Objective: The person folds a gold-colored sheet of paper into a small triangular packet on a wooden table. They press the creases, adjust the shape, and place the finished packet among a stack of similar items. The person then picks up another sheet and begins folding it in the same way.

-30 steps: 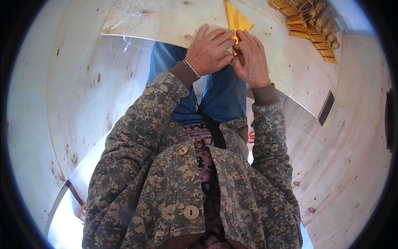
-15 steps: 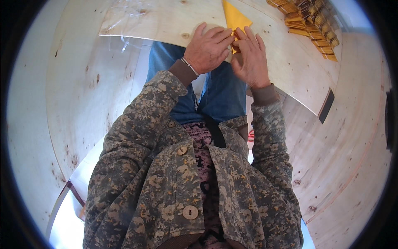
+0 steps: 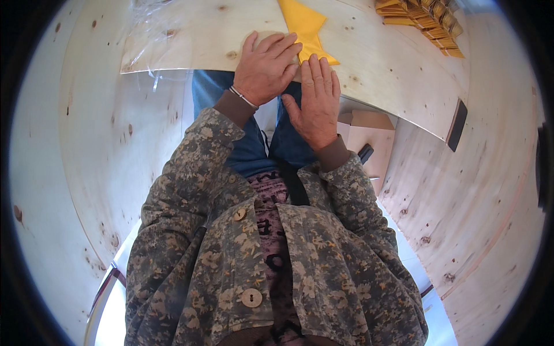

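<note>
A folded sheet of yellow paper (image 3: 304,27) lies on the pale wooden board (image 3: 369,63) in front of me, its upper part pointed and its lower part flaring to a corner at the right. My left hand (image 3: 265,68) rests at its left side, with fingers stretched out and their tips on the paper. Flat against the paper's lower edge are the fingertips of my right hand (image 3: 314,101), whose thumb stands apart. Neither hand grips the sheet. My fingers cover part of its lower left.
Bundled folded yellow paper pieces (image 3: 424,22) sit at the board's far right. Crumpled clear plastic film (image 3: 151,34) lies at the far left. A black strip (image 3: 457,126) is on the board's right end. Below stands a cardboard box (image 3: 372,124).
My right hand has moved nearer to me and flattened out. The paper's lower part, earlier narrow beneath my fingers, now spreads out to the right. The view has also shifted slightly.
</note>
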Action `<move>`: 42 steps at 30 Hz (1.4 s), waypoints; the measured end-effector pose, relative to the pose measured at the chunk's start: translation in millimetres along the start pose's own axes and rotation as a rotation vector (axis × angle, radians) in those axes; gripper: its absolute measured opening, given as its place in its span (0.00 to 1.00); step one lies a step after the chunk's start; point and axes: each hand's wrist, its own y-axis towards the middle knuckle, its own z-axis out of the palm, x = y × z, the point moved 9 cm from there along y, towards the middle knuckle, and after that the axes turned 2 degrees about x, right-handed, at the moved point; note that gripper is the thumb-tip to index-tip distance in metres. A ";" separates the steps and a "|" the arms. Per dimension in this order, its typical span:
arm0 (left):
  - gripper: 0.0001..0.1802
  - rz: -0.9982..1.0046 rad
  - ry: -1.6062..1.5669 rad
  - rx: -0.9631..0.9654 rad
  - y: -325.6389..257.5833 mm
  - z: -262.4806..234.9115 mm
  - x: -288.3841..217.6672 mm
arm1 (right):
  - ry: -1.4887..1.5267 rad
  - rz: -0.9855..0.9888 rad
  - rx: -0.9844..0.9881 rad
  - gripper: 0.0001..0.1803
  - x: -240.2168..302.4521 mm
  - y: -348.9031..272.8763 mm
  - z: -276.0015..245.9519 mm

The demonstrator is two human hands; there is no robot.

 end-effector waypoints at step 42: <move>0.21 0.015 -0.021 -0.022 -3.0 -1.6 1.7 | 0.181 -0.186 0.229 0.29 -46.3 75.4 -2.9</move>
